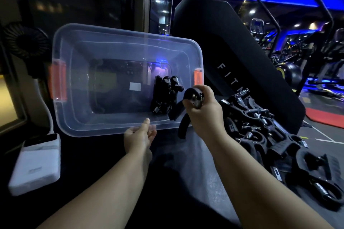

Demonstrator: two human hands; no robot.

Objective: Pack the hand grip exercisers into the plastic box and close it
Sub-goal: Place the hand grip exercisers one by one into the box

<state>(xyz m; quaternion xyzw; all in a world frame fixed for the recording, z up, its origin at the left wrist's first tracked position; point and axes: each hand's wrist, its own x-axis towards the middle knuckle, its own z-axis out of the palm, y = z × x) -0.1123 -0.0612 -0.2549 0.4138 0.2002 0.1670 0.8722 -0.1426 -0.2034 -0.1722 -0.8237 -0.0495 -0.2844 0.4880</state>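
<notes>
Currently one hand grip exerciser (183,126) is in transit: the right hand (204,106) is clamped around its spring end, with the two black handles hanging below, over the near right corner of the plastic box (104,126). It has not been released, and its lower handle tip is outside the rim.

Box: clear, rectangular, tipped so the opening faces the camera. Orange latch (58,82) on the left end and a second orange latch (198,77) on the right end, both hanging free. The left hand (138,135) pinches the near rim, thumb on the upper face and fingers curled beneath it, steadying the box.

Contents: a small cluster of packed exercisers (165,96) lies against the right end of the floor. The rest of the floor shows only a pale sticker.

Supply: a loose pile of exercisers (260,126) lies to the right of the box, on the dark surface beside the right forearm. The units are tangled, so no reliable count, but they are clearly many more than those in the box.

Progress estimate: early. A few units are in, one is in hand, and most of the pile is left. Closing has not begun. I cannot identify a lid with certainty; a greyish sheet under the right forearm may be it.

Surroundings: white power bank (35,163) near left, small black fan (26,42) behind it, and a black gym machine (232,52) behind the pile.
</notes>
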